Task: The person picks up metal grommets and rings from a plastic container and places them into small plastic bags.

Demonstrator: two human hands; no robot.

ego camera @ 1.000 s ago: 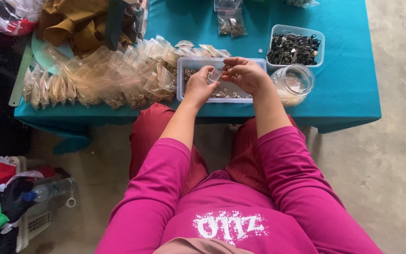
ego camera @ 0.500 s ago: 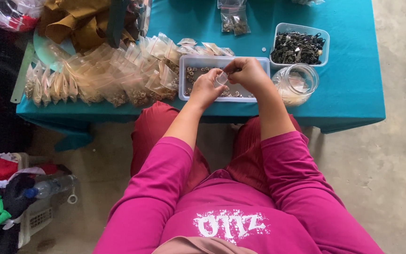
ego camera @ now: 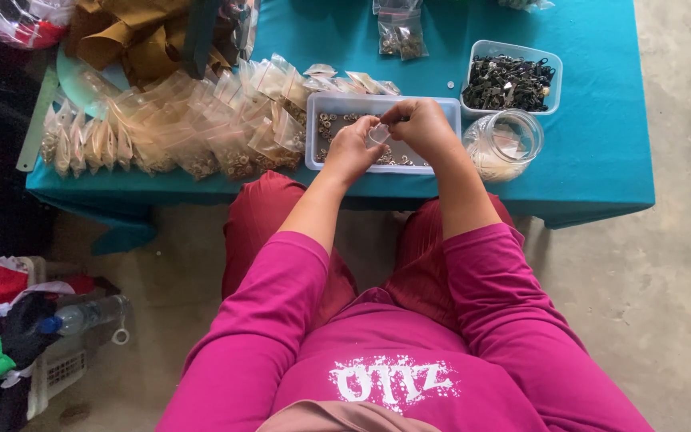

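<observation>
Right now a small clear bag [ego camera: 378, 133] sits pinched between both hands, held just above the tray [ego camera: 449, 120] at the near edge of the table [ego camera: 601, 152]. The left hand [ego camera: 351, 149] has its fingers closed on the bag's left side, and the right hand [ego camera: 424, 128] is clamped on its top and right side; whether anything is in the bag yet I cannot tell. Under the hands, the tray holds a thin scatter of small metal rings, so it looks to me as if much of its stock is used up. Left of the tray lies a big heap of filled bags [ego camera: 169, 128], which suggests a good share of the packing is done. Right of the tray stands a glass jar [ego camera: 504, 142] with pale bits in the bottom, and behind it a tub [ego camera: 513, 80] heaped with dark metal pieces, seemingly untouched. Two more filled bags [ego camera: 399, 32] lie at the far side of the table.
</observation>
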